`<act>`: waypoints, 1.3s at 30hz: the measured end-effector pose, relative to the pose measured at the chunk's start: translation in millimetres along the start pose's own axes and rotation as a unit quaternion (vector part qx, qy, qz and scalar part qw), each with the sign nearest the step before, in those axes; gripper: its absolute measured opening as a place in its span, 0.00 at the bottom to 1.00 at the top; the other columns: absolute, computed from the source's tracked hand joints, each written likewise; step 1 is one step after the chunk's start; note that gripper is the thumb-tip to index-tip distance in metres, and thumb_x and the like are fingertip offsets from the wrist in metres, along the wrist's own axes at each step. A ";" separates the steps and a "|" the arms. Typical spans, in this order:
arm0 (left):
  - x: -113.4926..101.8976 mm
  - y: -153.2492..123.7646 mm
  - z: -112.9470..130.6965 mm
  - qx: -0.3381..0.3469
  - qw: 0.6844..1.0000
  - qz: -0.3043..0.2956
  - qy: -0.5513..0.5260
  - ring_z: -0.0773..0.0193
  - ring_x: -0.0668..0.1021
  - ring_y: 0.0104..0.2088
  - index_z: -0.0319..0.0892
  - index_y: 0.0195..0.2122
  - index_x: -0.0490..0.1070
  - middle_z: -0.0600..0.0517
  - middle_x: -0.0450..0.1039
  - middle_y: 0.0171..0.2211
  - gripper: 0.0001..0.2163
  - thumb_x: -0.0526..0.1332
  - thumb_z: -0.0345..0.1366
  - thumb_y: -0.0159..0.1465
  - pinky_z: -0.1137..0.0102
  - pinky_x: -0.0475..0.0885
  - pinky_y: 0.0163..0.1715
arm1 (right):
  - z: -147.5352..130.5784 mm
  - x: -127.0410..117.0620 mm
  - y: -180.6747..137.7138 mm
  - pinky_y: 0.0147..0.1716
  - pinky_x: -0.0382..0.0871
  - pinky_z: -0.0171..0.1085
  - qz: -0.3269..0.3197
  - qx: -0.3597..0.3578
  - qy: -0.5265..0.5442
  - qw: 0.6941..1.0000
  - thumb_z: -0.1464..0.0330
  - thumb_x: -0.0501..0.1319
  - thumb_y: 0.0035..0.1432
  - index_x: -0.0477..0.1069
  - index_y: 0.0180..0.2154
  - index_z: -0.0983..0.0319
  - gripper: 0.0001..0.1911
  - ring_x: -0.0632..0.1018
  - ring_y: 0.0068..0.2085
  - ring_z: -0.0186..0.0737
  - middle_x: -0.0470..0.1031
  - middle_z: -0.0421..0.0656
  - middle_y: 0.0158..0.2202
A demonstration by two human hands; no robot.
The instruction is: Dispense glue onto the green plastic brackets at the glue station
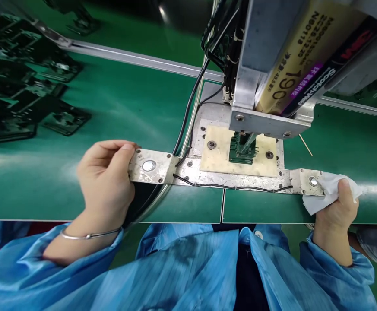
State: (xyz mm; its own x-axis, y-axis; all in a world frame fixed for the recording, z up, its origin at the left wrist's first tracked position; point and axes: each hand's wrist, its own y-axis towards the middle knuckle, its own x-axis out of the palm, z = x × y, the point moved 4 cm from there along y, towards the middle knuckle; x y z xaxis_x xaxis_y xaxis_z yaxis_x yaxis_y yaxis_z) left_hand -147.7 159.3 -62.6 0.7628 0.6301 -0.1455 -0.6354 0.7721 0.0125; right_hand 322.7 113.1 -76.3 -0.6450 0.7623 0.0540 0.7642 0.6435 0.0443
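Observation:
My left hand (106, 179) is curled, its thumb and fingers pressed on the left end of a metal fixture bar (207, 172), beside a round silver button (149, 165). My right hand (337, 207) is closed on a white cloth (329, 190) at the bar's right end, next to a second round button (312, 181). In the middle of the fixture a cream plate (220, 153) carries a small green part (242, 151) under a metal dispensing head (266, 116) that holds a yellow cartridge (301, 52).
The fixture rests on a green mat (110, 108). Several dark plastic parts (20, 86) lie at the far left. Black cables (191, 103) run from the head down to the bar. A thin stick (305, 145) lies right of the plate. A metal rail (136, 58) crosses the back.

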 end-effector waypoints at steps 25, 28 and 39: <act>-1.1 11.1 -10.6 0.076 0.994 0.065 -0.043 0.70 0.71 0.22 0.36 0.24 0.73 0.54 0.72 0.21 0.03 0.63 0.23 0.48 0.75 0.65 0.22 | 1.3 7.6 8.7 0.34 0.67 0.32 -0.038 -0.100 0.071 0.992 0.63 0.73 0.46 0.69 0.31 0.64 0.17 0.71 0.31 0.32 0.70 0.37 0.27; -1.8 10.9 -11.2 0.075 0.994 0.069 -0.036 0.69 0.71 0.22 0.37 0.24 0.73 0.55 0.71 0.21 0.03 0.63 0.24 0.48 0.75 0.65 0.22 | 1.7 7.3 8.6 0.35 0.67 0.32 -0.036 -0.100 0.072 0.992 0.62 0.74 0.45 0.70 0.31 0.64 0.18 0.71 0.31 0.32 0.70 0.37 0.28; -4.0 12.8 -14.7 0.073 0.994 0.068 -0.047 0.69 0.71 0.22 0.36 0.24 0.74 0.53 0.73 0.22 0.05 0.66 0.29 0.44 0.74 0.65 0.23 | 3.8 4.0 1.9 0.35 0.68 0.36 0.008 -0.052 0.003 0.999 0.56 0.75 0.43 0.72 0.34 0.63 0.23 0.70 0.32 0.34 0.70 0.37 0.30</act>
State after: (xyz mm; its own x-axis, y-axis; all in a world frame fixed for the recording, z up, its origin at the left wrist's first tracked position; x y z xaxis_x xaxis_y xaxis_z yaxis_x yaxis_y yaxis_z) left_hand -160.6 165.5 -76.4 0.6833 0.7290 -0.0398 -0.7143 0.6788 0.1701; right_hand 321.6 117.6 -79.7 -0.6335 0.7713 0.0614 0.7702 0.6209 0.1460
